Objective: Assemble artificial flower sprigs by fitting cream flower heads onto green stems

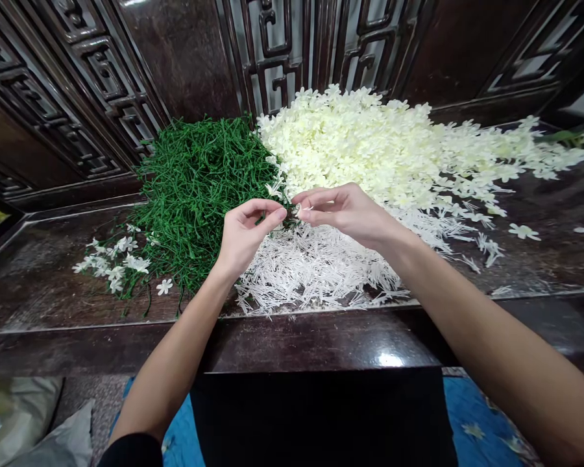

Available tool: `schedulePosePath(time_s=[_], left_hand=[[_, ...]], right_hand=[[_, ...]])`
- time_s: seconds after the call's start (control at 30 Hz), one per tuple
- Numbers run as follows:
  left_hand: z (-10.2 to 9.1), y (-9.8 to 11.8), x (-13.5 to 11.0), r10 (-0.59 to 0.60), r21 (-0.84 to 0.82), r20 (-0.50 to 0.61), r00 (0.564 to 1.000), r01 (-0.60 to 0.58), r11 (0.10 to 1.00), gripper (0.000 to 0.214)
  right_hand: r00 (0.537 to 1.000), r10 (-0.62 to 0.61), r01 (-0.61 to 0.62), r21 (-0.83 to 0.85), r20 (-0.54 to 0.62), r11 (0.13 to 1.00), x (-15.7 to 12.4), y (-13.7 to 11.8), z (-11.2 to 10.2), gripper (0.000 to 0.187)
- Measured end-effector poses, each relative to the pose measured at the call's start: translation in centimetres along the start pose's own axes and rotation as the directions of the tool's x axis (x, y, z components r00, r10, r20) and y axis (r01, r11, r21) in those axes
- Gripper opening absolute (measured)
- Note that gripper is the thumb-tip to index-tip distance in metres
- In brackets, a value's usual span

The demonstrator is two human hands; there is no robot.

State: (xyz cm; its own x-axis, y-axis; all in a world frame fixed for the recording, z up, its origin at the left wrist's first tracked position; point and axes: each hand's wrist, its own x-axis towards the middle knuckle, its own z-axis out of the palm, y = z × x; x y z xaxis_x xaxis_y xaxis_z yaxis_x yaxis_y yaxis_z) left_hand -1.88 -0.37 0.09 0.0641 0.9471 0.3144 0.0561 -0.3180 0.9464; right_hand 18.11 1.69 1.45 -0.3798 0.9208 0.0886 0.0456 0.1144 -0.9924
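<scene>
My left hand [248, 230] is closed in a pinch, with thin green plastic stem [291, 222] showing at its fingertips. Just above those fingertips is a small white artificial flower [274, 189]; whether it joins that stem I cannot tell. Facing it, my right hand [343, 211] pinches a small white piece [305, 209], mostly covered by the fingers. Both hands hover where three piles meet: green plastic stems [204, 175] to the left, cream artificial petals [355, 143] behind, and thin white sticks, like stamens [316, 266], below.
Several assembled white flowers on stems [117, 259] lie at the left of the dark wooden bench [43, 285]. Loose petals [524, 231] and white sticks [489, 248] are scattered at the right. A carved wooden backrest [189, 58] rises behind the piles.
</scene>
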Motion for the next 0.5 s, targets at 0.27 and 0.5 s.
schedulePosePath(time_s=[0.27, 0.5], left_hand=[[-0.21, -0.71, 0.07, -0.017, 0.016, -0.023, 1.0, 0.017, 1.0, 0.018], [0.0, -0.4, 0.05, 0.011, 0.098, 0.076, 0.997, -0.018, 0.995, 0.028]], right_hand=[[0.982, 0.071, -0.081, 0.048, 0.177, 0.996, -0.28, -0.38, 0.59, 0.018], [0.996, 0.03, -0.03, -0.005, 0.078, 1.0, -0.24, -0.35, 0.43, 0.018]])
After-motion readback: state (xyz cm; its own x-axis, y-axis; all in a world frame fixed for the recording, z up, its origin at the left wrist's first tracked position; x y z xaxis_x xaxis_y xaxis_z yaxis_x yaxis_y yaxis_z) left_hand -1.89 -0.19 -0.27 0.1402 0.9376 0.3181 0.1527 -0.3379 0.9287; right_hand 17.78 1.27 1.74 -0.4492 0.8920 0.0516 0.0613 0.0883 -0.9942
